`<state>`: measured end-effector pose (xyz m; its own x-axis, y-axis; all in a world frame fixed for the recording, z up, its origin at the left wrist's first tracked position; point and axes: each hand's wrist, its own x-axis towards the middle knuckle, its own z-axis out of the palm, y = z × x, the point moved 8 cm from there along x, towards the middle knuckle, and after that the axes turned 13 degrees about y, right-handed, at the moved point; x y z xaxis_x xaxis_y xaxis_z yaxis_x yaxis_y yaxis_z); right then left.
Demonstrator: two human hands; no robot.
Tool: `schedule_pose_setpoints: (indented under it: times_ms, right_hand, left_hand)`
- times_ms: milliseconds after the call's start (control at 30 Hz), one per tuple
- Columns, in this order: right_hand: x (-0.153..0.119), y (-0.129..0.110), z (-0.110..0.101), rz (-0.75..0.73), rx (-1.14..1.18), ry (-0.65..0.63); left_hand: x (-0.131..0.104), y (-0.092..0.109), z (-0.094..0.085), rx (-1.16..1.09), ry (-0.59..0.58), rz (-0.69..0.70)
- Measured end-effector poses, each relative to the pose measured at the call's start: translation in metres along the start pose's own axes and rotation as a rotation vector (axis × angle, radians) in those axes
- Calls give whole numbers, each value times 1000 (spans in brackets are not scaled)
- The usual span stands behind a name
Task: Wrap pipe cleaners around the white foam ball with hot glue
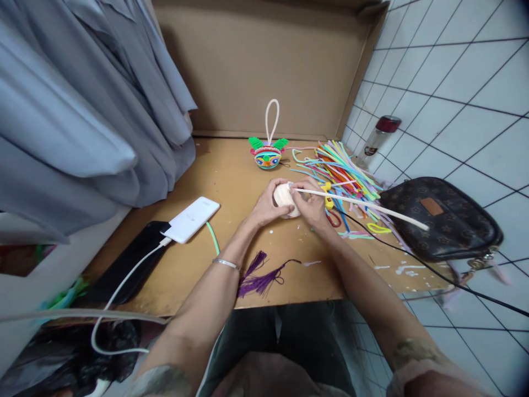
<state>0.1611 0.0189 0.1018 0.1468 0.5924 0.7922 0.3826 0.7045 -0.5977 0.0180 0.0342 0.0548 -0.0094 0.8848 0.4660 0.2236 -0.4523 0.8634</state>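
Note:
My left hand wraps round the left side of a small cream-coloured wound ball above the middle of the table. My right hand is closed at the ball's right side, its fingers pinching near the base of a long cream strip. The strip runs out to the right, over the brown bag. Behind my hands stands a colourful animal-face ornament with green ears and a cream loop on top. Purple tassels lie near the table's front edge, between my forearms.
Many coloured strips lie at the right, with a yellow tool beside my right hand. A brown bag, a bottle, a black cable, a white power bank and a black phone surround the work area. Grey cloth hangs left.

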Motion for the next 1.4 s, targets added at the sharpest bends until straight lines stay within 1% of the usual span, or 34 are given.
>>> schedule_pose_setpoints:
  times_ms: [167, 233, 400, 567, 767, 900, 1033, 1267, 1400]
  right_hand:
    - [0, -1, -1, 0, 4, 17]
    - [0, 0, 0, 11, -2, 14]
    - [1, 1, -1, 19, 1, 25]
    - [1, 0, -1, 12, 11, 24]
    - [3, 2, -3, 18, 2, 8]
    - [4, 3, -2, 30, -12, -16]
    - [3, 4, -1, 46, 8, -13]
    - [2, 4, -1, 46, 4, -7]
    - [-2, 5, 1, 31, 18, -3]
  left_hand:
    - [-1, 4, 0, 56, -33, 35]
    - [0, 6, 0, 87, -30, 72]
    - [3, 14, -3, 216, 55, 233]
    - [-2, 17, 4, 292, 98, 280]
    - [-9, 18, 12, 330, 167, 245]
    - [-5, 16, 11, 257, 151, 227]
    - [-2, 11, 9, 196, 135, 180]
    - [-3, 10, 8, 145, 140, 179]
    - [-1, 1, 6, 118, 172, 124]
